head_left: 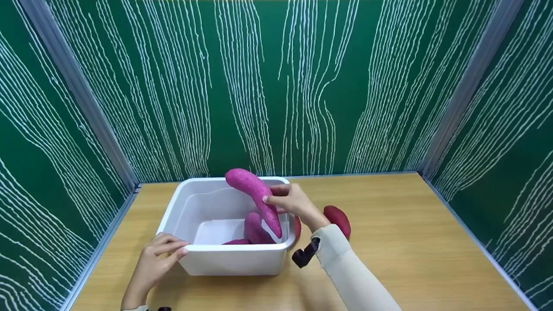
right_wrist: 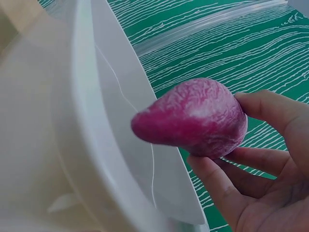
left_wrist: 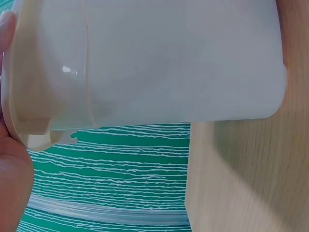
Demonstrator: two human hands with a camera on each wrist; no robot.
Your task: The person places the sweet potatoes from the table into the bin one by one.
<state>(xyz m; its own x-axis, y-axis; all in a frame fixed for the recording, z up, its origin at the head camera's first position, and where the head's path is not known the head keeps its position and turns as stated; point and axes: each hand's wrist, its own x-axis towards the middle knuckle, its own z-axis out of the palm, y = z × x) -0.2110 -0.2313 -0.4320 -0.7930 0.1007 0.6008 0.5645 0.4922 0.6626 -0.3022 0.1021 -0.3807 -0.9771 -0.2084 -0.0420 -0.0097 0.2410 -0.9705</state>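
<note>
My right hand (head_left: pixel 298 202) pinches a long, curved, magenta-purple sweet potato (head_left: pixel 248 185) between thumb and fingers, over the right side of a white plastic bin (head_left: pixel 233 261). The sweet potato slants, with its narrow tip low near the bin's right front corner. In the right wrist view that tapered sweet potato (right_wrist: pixel 193 118) points towards the bin rim. Inside the bin lie a purple sweet potato (head_left: pixel 255 229) and part of another (head_left: pixel 236 242), mostly hidden behind the front wall. At the front left corner, my left hand (head_left: pixel 156 258) grips the bin's rim.
On the wooden table (head_left: pixel 410 259), right of the bin, a dark red, rounded sweet-potato-like item (head_left: pixel 339 219) lies behind my right wrist. Another red item (head_left: pixel 297 226) shows partly beside the bin's right wall. Green panels with white wavy lines (head_left: pixel 302 86) enclose the table.
</note>
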